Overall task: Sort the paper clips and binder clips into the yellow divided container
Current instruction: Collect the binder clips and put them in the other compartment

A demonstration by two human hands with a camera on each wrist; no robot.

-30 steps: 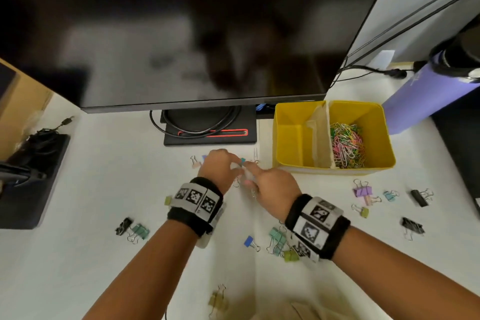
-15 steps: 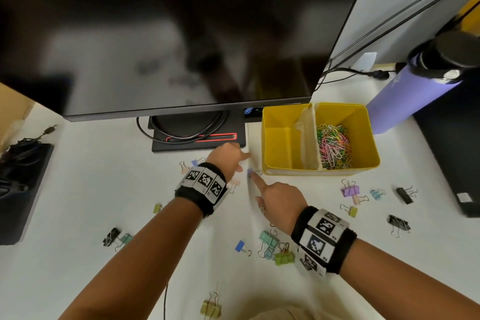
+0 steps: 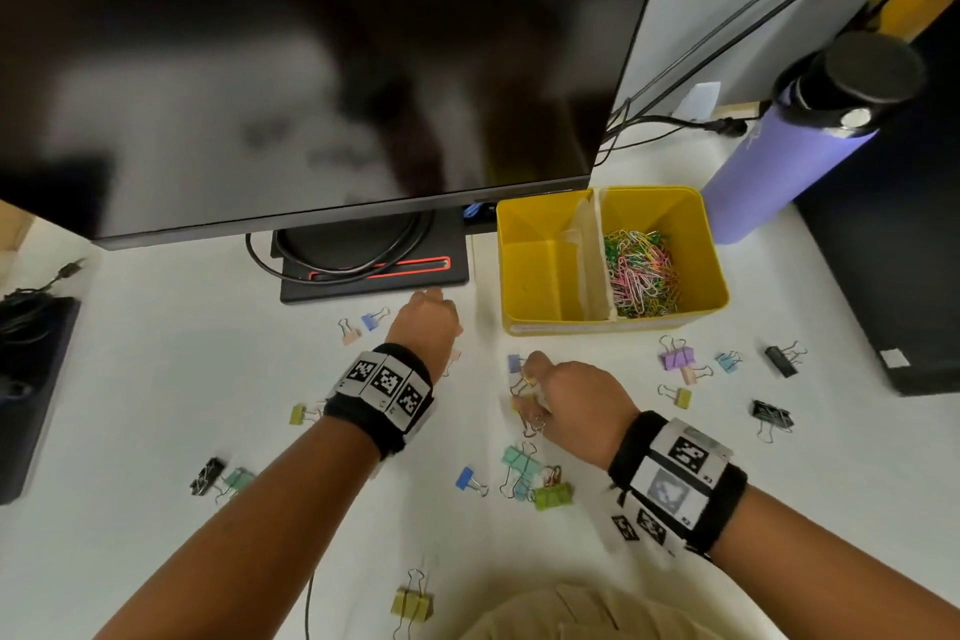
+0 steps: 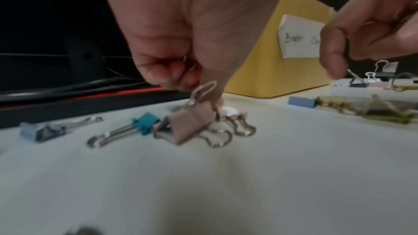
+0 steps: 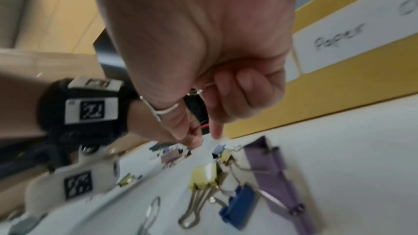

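The yellow divided container point(image 3: 613, 325) stands right of the monitor base; its right half holds coloured paper clips point(image 3: 641, 276), its left half looks bare. My left hand point(image 3: 426, 322) is curled, fingertips point(image 4: 181, 79) pinching the wire handle of a pink binder clip point(image 4: 190, 126) that rests on the table. My right hand point(image 3: 550, 385) is curled round wire handles of binder clips, and its index finger point(image 5: 214, 131) points down at a small blue binder clip point(image 5: 218, 149). Which clips hang from the right palm is hidden.
Several binder clips lie loose on the white table: purple point(image 3: 678, 359), black point(image 3: 779, 361), mint point(image 3: 519, 468), olive point(image 3: 410, 603). The monitor stand point(image 3: 374, 270) and its cable are just beyond my left hand. A purple bottle point(image 3: 779, 161) stands right of the container.
The hands, together a second ago, have parted. The left has moved toward the monitor stand. The right has stayed by the small blue clip, and its outstretched finger now curls in more.
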